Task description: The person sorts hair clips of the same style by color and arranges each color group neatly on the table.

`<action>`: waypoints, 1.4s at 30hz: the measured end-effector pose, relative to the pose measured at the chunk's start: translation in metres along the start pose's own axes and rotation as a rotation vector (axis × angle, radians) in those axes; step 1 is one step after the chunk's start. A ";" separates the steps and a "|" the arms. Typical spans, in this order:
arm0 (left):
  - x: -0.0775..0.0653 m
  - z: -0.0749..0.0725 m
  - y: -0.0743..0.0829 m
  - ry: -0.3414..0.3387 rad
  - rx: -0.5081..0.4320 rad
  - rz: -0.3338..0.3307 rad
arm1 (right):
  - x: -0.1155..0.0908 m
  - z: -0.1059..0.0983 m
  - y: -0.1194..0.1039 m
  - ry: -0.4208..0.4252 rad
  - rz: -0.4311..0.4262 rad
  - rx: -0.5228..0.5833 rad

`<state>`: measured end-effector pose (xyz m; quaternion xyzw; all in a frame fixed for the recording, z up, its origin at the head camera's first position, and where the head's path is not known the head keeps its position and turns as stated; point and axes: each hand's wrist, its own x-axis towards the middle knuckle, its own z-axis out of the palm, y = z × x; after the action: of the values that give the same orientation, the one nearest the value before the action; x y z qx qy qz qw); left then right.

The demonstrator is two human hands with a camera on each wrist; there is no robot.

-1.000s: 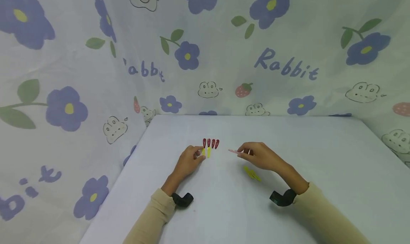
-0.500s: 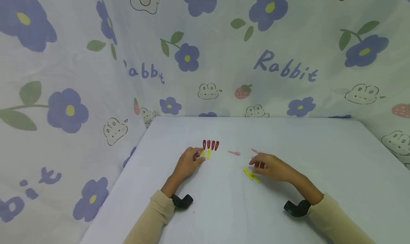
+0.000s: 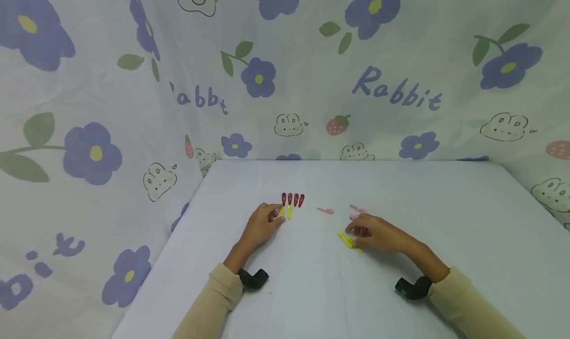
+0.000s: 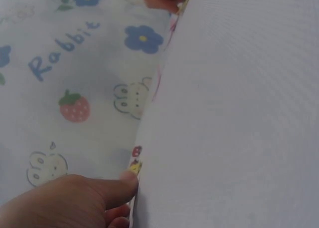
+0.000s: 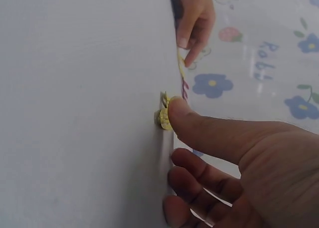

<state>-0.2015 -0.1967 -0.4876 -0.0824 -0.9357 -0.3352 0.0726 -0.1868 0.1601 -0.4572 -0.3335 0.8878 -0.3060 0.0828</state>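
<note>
My left hand (image 3: 260,226) rests on the white table, thumb and forefinger at the two ends of a yellow snap hair clip (image 3: 282,212). A second yellow hair clip (image 3: 290,212) lies just right of it, below a row of several dark red hair clips (image 3: 296,200). Over toward the right, my right hand (image 3: 380,234) is low over a small group of yellow hair clips (image 3: 344,239). Its thumb (image 5: 182,115) overlaps them in the right wrist view, and the other fingers are loosely bent.
A pink hair clip (image 3: 325,210) lies alone between the hands. More pink clips (image 3: 356,208) lie just beyond the right hand, partly covered by it. A patterned cloth wall (image 3: 320,91) rises behind the table and at both sides.
My right hand has let go of the pink clip, which now lies on the table, and moved right and nearer to the yellow clips. My left hand stays in place.
</note>
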 end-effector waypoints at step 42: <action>0.003 -0.001 0.003 0.004 -0.011 0.016 | 0.002 0.004 0.008 -0.017 -0.018 0.033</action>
<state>-0.2041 -0.1949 -0.4844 -0.0897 -0.9331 -0.3397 0.0770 -0.1910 0.1618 -0.4654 -0.3424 0.8789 -0.3187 0.0930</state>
